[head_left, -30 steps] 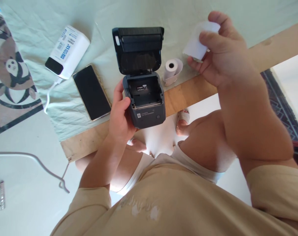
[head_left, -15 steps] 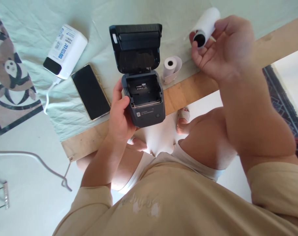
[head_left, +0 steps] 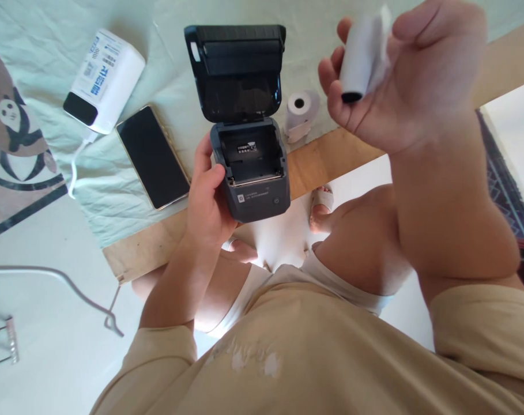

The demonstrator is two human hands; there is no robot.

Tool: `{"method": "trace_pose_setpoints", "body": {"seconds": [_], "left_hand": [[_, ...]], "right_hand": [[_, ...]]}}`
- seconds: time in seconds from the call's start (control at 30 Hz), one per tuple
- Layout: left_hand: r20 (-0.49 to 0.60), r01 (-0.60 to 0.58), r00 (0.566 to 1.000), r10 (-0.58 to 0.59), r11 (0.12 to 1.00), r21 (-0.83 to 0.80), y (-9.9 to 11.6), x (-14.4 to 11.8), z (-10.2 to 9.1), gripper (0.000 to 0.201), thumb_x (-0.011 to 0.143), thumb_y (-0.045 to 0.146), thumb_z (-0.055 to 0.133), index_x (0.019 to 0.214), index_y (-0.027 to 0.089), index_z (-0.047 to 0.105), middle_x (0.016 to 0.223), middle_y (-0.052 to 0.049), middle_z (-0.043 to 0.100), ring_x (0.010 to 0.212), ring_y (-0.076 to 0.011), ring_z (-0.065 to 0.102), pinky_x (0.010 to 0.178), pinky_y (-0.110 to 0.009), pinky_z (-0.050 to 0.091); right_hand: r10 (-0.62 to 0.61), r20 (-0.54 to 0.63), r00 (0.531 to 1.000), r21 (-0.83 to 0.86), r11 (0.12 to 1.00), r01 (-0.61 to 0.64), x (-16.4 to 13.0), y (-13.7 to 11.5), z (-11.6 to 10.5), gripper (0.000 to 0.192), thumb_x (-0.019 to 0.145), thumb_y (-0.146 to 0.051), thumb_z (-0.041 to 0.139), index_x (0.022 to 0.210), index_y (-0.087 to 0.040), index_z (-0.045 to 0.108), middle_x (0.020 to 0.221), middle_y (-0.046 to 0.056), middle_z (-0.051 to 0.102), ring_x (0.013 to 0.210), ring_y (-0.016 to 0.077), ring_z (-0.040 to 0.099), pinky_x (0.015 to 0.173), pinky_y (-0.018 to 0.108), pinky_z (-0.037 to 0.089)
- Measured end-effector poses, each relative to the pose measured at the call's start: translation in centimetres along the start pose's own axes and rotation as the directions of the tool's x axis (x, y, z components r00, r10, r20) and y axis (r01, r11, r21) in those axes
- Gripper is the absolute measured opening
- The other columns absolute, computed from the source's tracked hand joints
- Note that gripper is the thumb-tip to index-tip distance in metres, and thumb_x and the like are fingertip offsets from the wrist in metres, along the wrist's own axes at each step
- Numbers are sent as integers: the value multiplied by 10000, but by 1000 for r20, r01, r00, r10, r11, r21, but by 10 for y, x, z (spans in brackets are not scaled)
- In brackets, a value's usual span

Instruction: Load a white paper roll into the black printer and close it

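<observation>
Moved: right hand (head_left: 411, 75) has lifted its paper roll (head_left: 360, 57) higher, nearer the camera.
Left hand (head_left: 207, 202): grips printer (head_left: 251, 167), lid open, overhanging table edge (head_left: 326, 158).
Spare roll (head_left: 300, 109): just right of printer.
Phone (head_left: 153, 157): left of printer.

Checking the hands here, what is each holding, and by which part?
Right hand: paper roll, around its side. Left hand: open printer, by its left side.

Hidden / cut off / unreadable

Raised right hand (head_left: 411, 80) blurred, fingertips cut by top edge; its thumb covers the far end of the white paper roll (head_left: 361, 55). Left hand (head_left: 207, 202) hides the dark grey printer's (head_left: 251, 167) left side. Label inside the printer bay too small to read.
</observation>
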State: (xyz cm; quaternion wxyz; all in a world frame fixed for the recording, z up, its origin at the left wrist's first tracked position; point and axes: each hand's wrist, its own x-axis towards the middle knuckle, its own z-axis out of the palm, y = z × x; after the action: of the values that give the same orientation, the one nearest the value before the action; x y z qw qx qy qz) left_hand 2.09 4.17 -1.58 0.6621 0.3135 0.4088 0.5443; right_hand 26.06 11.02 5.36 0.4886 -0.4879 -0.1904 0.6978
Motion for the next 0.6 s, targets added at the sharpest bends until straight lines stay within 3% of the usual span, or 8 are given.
{"method": "trace_pose_setpoints", "body": {"seconds": [0.07,0.2,0.3,0.4,0.47,0.57,0.6], "left_hand": [[4,-5,1000,5,1000,-9,1,0,0,316,899,413,692,1206,337,682,1131,26,769,1042,-199,754,871,-324,651],[-4,-17,1000,17,1000,6,1,1,0,345,897,429,708,1224,324,681,1127,16,767,1175,-217,737,928,-307,630],[-18,-8,1000,9,999,36,0,0,-1,356,890,454,703,1221,323,675,1155,6,760,1218,-249,722,940,-338,633],[-35,-4,999,6,999,35,0,-1,-1,356,887,442,693,1222,324,673,1151,11,757,1217,-247,719,976,-345,629],[-35,-3,999,4,1000,21,0,-1,-1,360,891,429,694,1233,320,670,1150,13,756,1230,-247,716,1016,-353,622],[-19,-4,1000,4,1000,-6,0,-1,0,367,895,425,712,1241,315,663,1169,8,758,1296,-261,693,1062,-378,614],[-15,0,1000,0,1000,-13,1,-2,1,366,892,425,720,1237,315,664,1174,7,760,1334,-269,674,1069,-384,613]], "right_hand": [[-45,-67,997,-21,999,44,8,2,0,199,718,-152,626,900,-199,562,711,-47,529,696,50,591,543,145,483],[-238,-128,963,-47,971,234,11,12,2,411,574,-74,517,934,-269,481,646,-79,404,537,33,491,440,141,354],[-495,30,868,-238,840,487,-8,23,11,409,593,-87,505,958,-270,523,779,-78,506,584,49,559,439,192,379],[-631,153,760,-426,652,627,-29,33,22,416,728,-91,534,1084,-303,569,898,-117,595,796,43,644,724,202,607],[-646,212,733,-438,608,663,-33,36,24,394,758,-117,517,1102,-302,563,926,-121,648,904,66,678,801,225,629],[-677,253,691,-408,574,710,-26,38,22,396,759,-195,519,1147,-262,570,1018,-51,710,967,157,731,622,252,556],[-657,260,707,-441,571,693,-24,39,21,400,754,-226,551,1151,-262,585,1055,-40,711,987,178,734,644,274,555]]}}
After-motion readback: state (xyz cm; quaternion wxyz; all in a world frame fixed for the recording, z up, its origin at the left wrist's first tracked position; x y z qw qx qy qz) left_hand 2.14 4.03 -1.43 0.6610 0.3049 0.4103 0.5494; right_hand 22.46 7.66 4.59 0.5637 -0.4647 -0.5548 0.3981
